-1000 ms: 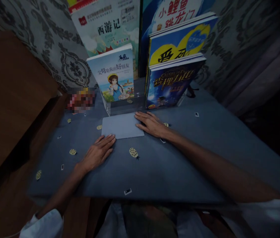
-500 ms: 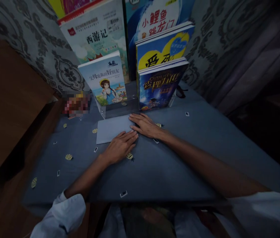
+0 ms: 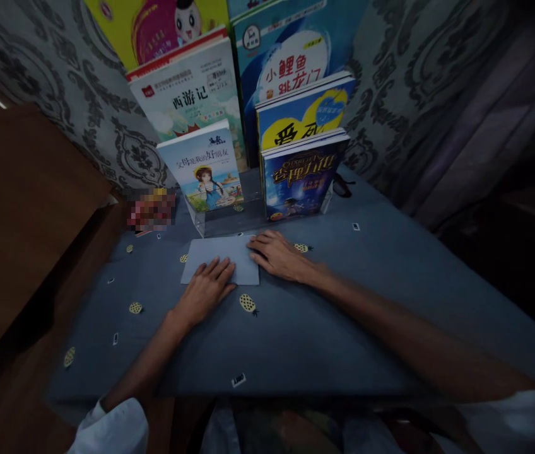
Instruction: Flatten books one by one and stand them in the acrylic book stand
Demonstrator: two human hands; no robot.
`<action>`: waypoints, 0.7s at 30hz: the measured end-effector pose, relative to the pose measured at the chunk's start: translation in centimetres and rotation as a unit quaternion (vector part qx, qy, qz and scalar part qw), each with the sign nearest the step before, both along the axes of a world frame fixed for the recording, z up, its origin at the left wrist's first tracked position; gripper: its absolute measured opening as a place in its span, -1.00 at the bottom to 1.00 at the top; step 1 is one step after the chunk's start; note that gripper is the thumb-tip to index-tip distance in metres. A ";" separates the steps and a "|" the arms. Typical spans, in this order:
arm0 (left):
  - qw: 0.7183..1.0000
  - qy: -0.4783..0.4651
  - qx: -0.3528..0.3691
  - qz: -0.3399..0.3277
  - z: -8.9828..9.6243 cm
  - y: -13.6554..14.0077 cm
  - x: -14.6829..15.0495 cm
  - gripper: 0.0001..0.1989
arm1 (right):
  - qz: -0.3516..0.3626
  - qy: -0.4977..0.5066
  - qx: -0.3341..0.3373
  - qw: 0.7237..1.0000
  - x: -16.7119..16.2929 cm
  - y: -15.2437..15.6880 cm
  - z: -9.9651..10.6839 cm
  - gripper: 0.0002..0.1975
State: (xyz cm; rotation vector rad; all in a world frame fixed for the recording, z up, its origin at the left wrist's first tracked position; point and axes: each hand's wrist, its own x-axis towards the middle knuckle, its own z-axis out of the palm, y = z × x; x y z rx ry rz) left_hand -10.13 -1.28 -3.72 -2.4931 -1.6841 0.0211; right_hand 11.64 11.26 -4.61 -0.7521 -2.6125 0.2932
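Note:
A pale blue-white rectangular sheet of paper lies flat on the blue tablecloth; whether it is folded I cannot tell. My left hand rests on its lower left part, palm down with the fingers stretched out. At the sheet's right edge lies my right hand, fingers extended, the tips touching the paper. Neither hand grips anything. Just behind the sheet stands a clear stand holding a book with a girl on its cover and a dark blue book.
Taller books rise behind, among them a white-green one, a yellow-and-blue one and a teal one. A blurred-out colourful item lies at the table's far left. Dark glasses sit right of the stand. A wooden cabinet stands left.
My left hand has moved left across the paper from its right end, uncovering the lower right corner. My right hand stays at the right edge. The camera view has shifted slightly.

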 end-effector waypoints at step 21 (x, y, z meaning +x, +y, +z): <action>0.988 0.113 -0.089 -0.058 3.3 -1.8 0.2 -0.45 | 0.035 0.092 -0.048 0.994 0.3 -3.3 0.0 -0.75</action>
